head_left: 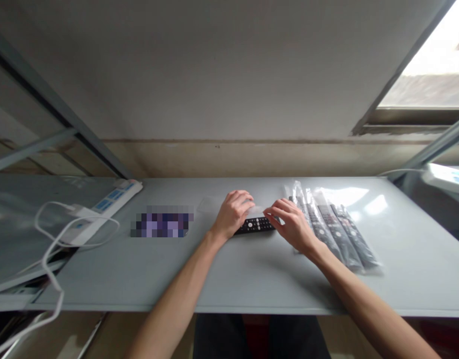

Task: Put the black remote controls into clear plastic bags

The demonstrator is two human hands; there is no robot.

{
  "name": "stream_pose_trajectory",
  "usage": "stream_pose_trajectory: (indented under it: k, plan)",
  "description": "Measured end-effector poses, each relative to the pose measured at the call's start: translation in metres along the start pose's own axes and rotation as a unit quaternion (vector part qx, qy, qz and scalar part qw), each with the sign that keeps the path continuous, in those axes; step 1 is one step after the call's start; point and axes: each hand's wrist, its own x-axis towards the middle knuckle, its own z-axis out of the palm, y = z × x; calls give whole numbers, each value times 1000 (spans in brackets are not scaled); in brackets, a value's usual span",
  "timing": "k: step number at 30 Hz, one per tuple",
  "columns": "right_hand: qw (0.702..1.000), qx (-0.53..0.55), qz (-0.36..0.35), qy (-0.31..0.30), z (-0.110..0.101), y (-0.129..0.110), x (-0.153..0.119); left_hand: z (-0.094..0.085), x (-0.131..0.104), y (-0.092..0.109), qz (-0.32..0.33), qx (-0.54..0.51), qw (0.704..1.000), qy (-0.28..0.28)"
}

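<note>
On the smooth surface [251, 279], a slim black remote [254, 225] is flanked by the curled left hand [233, 213] and right hand [291, 222], grip indeterminable; glossy plastic-sleeved remotes [338, 233] are fanned alongside.

You can read no text, brand or number here. White key markings stand on the long black plastic remote control [256, 225] between your left hand [233, 214] and right hand [291, 223]; pale ones stand on the black remotes in clear plastic bags [337, 232] right of your grip, too small to read.
</note>
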Motion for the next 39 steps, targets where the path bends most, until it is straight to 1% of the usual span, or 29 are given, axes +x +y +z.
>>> stream_pose_trajectory:
  k: [5,7,9,12,14,18,22,25,28,31,34,36,39]
  plan:
    - [999,15,15,49,0,-1,0,0,1,2,-7,-11,1000,6]
    - [998,33,22,57,0,-2,0,-1,2,3,-6,-17,1000,11]
    - [998,40,20,48,0,-3,0,-1,2,4,-3,-20,1000,13]
    - [999,37,2,18,1,-4,0,-1,2,7,-5,-25,1000,3]
    - [999,35,1,16,4,-6,0,0,1,8,-3,-30,1000,-4]
    - [997,48,9,62,7,-10,-1,4,0,6,16,-33,999,-18]
    - [994,71,1,81,6,-10,-1,3,-1,1,-9,-6,999,-30]
    - [996,65,-17,64,6,-9,0,1,-1,0,-29,9,999,-32]
    - [999,36,-19,28,6,-9,1,1,0,3,-21,1,999,-42]
    - [998,47,-42,-16,6,-11,1,3,1,9,-9,-20,996,-84]
    - [995,77,-67,-21,7,-13,1,2,2,13,-18,-21,993,-113]
    - [996,65,-59,-23,7,-15,1,1,3,14,-24,-18,993,-116]
    - [998,25,-27,-57,4,-15,1,0,2,12,-21,-26,993,-112]
